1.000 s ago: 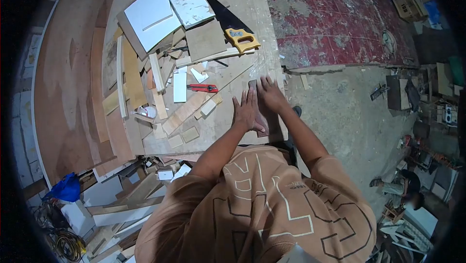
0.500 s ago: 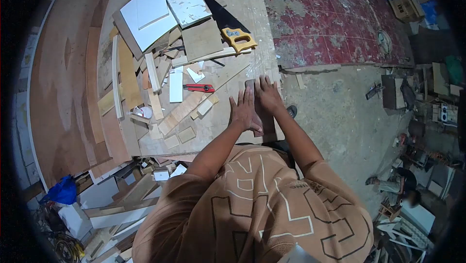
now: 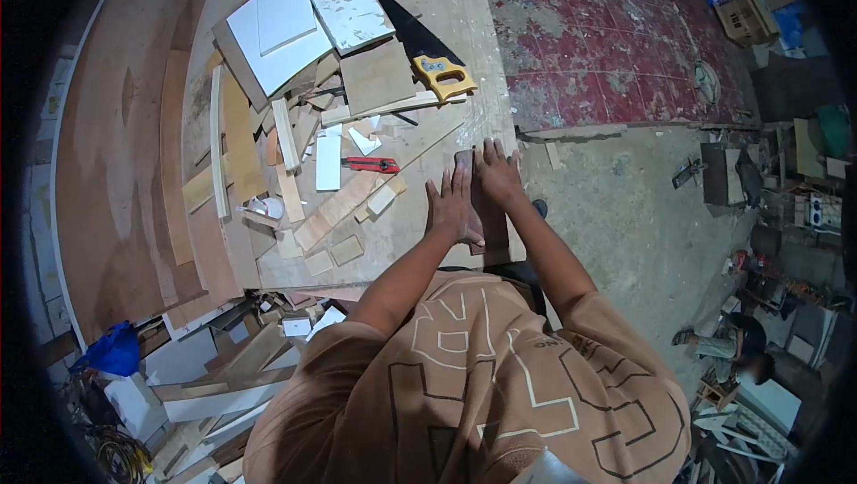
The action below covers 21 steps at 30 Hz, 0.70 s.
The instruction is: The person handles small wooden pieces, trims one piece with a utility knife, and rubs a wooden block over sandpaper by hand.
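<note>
A dark reddish-brown strip lies flat near the table's right edge; I cannot make out its material. My left hand rests on its left side, fingers stretched out and thumb reaching across the lower part. Over the upper right side lies my right hand, also flat with extended fingers. Parts of the strip are hidden under both hands. Left of them are a red utility knife, small wood blocks and a white rectangular piece. A handsaw with a yellow handle sits farther back.
White boards and wood offcuts cover the far left of the wooden table. A large plywood sheet stands at left. Scraps pile up below the table. Another person is low at the right.
The view has shifted slightly, so the table and its things appear a little farther right and lower. Both hands stay on the strip, with the left fingers slightly closer together.
</note>
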Tool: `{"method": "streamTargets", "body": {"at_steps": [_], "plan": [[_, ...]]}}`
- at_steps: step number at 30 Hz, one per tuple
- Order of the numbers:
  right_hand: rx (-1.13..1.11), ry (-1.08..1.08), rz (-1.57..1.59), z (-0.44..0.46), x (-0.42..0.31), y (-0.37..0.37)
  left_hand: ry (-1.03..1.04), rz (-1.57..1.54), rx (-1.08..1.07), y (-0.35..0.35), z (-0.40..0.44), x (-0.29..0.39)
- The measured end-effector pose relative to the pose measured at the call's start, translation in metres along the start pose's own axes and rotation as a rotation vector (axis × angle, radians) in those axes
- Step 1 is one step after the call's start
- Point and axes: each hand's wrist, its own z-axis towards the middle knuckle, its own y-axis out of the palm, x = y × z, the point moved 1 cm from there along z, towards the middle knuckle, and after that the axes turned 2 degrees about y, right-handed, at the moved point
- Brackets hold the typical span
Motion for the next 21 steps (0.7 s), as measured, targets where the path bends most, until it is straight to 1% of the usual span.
{"method": "streamTargets", "body": {"at_steps": [1, 3, 5, 7, 9, 11, 13, 14, 15, 16, 18, 19, 21], "plan": [[0.004, 0.007, -0.001, -0.01, 0.002, 0.007, -0.004, 0.002, -0.007, 0.001, 0.0, 0.001], [-0.021, -0.105, 0.026, -0.053, 0.002, 0.021, -0.005, 0.003, 0.0, 0.0, 0.002, 0.001], [-0.104, -0.151, 0.125, -0.114, -0.007, 0.02, -0.01, 0.043, -0.001, 0.001, 0.0, 0.0], [-0.123, -0.146, 0.061, -0.148, -0.012, 0.025, -0.008, 0.037, -0.014, 0.0, -0.003, 0.001], [-0.128, -0.136, 0.03, -0.136, -0.01, 0.018, -0.013, 0.036, -0.021, -0.003, 0.003, -0.001], [-0.157, -0.139, 0.055, -0.094, -0.005, 0.004, -0.013, 0.035, -0.001, 0.004, 0.004, 0.0], [-0.08, -0.055, 0.075, -0.046, 0.004, 0.008, -0.014, 0.036, -0.005, 0.002, 0.001, 0.001], [-0.033, -0.005, 0.046, -0.022, 0.006, -0.002, -0.011, 0.037, -0.001, 0.0, 0.001, 0.001], [0.069, 0.036, 0.001, -0.002, 0.009, 0.0, -0.013, 0.035, -0.005, -0.002, 0.001, 0.003], [0.064, 0.033, 0.001, 0.005, 0.009, -0.001, -0.021, 0.041, -0.006, -0.004, 0.001, 0.004], [-0.014, 0.046, 0.063, 0.012, 0.008, -0.004, -0.025, 0.049, -0.009, -0.003, -0.002, 0.004], [-0.006, -0.019, 0.033, -0.004, 0.008, 0.005, -0.026, 0.035, -0.004, -0.001, -0.001, 0.004], [-0.045, -0.121, 0.108, -0.054, 0.004, 0.023, -0.026, 0.018, 0.009, 0.002, 0.004, 0.002]]}}
